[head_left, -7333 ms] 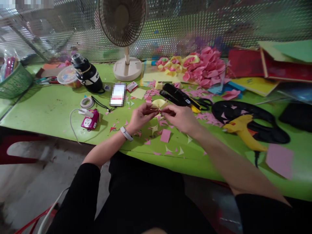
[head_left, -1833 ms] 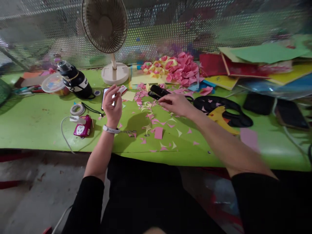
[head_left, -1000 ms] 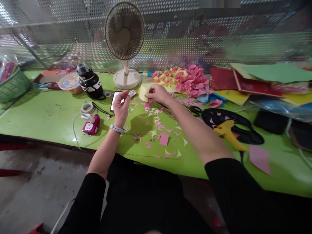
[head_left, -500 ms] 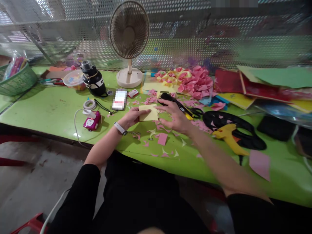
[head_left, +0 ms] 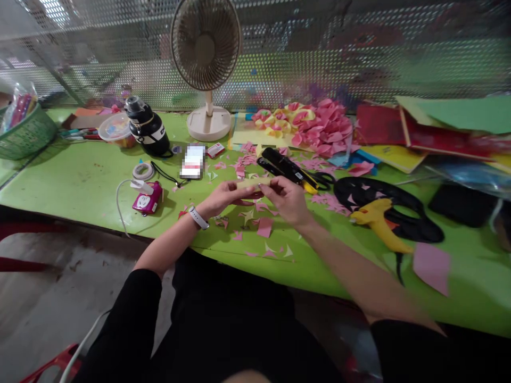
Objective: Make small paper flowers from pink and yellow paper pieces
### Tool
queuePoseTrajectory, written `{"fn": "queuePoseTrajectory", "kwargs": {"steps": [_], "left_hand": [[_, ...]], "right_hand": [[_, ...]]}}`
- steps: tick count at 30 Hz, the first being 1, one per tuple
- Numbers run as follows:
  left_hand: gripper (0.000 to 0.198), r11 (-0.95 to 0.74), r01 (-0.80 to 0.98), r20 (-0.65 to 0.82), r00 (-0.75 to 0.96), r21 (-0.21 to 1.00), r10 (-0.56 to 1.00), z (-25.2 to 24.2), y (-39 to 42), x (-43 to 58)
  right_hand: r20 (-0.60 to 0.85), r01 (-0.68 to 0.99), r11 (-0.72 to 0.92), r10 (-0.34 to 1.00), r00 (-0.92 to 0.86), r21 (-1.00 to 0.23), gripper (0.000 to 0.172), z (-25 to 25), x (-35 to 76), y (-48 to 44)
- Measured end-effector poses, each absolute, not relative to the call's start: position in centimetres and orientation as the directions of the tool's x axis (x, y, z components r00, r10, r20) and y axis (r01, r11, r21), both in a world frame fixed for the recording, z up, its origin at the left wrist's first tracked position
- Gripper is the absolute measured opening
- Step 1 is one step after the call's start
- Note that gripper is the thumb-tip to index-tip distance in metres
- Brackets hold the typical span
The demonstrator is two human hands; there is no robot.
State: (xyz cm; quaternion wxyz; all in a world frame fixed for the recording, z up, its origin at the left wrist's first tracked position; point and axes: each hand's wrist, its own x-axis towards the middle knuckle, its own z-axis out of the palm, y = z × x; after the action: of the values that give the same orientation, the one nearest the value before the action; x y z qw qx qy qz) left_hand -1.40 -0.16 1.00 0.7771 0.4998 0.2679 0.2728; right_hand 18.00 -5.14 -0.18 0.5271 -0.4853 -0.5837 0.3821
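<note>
A pale yellow piece of paper (head_left: pixel 252 182) is held between my two hands above the green table, seen almost edge-on as a narrow strip. My left hand (head_left: pixel 230 195), with a white-strapped watch (head_left: pixel 198 217) on its wrist, grips the left end. At the right end, the thumb and fingers of my right hand (head_left: pixel 288 200) pinch the paper. Pink and yellow paper scraps (head_left: pixel 269 249) lie under and around the hands, with a small pink paper piece (head_left: pixel 264 227) just below. A black stapler (head_left: pixel 282 166) rests behind my right hand, beside scissors (head_left: pixel 324 180).
A fan (head_left: pixel 208 123), a black bottle (head_left: pixel 147 127) and a phone (head_left: pixel 193 161) stand or lie behind. Folded pink paper petals (head_left: pixel 325 127) are heaped at the back. A yellow glue gun (head_left: pixel 377 223) lies right. A pink power adapter (head_left: pixel 147 199) and tape roll (head_left: pixel 143 171) are left.
My right hand has moved in from beside the yellow paper and now pinches its right end. The paper has turned from facing me to nearly edge-on.
</note>
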Motion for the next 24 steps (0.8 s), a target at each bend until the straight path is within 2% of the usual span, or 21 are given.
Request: {"fn": "queuePoseTrajectory", "kwargs": {"steps": [3, 13, 20, 24], "left_hand": [[0.045, 0.289, -0.105, -0.144, 0.679, 0.952, 0.72, 0.86, -0.27, -1.3], [0.045, 0.321, -0.07, -0.199, 0.656, 0.944, 0.728, 1.28, -0.42, -1.25], [0.041, 0.319, -0.103, -0.171, 0.669, 0.942, 0.723, 0.84, -0.28, -1.31], [0.038, 0.336, -0.118, -0.183, 0.648, 0.934, 0.739, 0.7, -0.25, -1.16]], "right_hand": [[0.255, 0.174, 0.251, 0.967, 0.004, -0.952, 0.025, -0.16, 18.01, -5.13], [0.297, 0.191, 0.286, 0.955, 0.027, -0.939, 0.015, -0.78, 17.95, -5.1], [0.254, 0.21, 0.246, 0.967, 0.013, -0.946, 0.023, -0.39, 17.79, -5.3], [0.237, 0.197, 0.215, 0.966, 0.098, -0.957, 0.029, -0.15, 17.86, -5.25]]}}
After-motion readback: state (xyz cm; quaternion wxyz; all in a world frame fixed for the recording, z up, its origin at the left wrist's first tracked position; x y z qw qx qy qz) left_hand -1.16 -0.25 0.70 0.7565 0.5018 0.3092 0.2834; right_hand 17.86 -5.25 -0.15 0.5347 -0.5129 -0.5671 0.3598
